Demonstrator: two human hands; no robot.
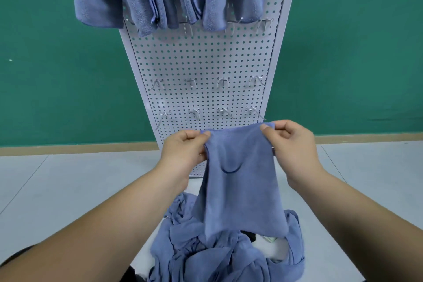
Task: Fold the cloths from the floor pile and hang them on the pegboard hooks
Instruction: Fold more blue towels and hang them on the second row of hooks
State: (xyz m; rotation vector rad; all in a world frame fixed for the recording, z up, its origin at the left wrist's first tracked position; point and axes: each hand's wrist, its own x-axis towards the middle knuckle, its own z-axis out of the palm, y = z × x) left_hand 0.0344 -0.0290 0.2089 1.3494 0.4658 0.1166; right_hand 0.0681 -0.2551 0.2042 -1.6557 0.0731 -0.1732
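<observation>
cloth [240,181] | top corners pinched by left hand [183,146], right hand [295,144] | above floor pile [219,256]

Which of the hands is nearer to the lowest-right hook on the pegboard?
Right. The right hand grips the held cloth just below that hook; the left hand is lower and further left, under the row's left half.

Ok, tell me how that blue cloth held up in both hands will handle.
Likely floppy: the blue cloth sags limp below the left hand and right hand. Probably light, since pinches suffice. Its fuzzy surface looks unlikely to slip.
</observation>
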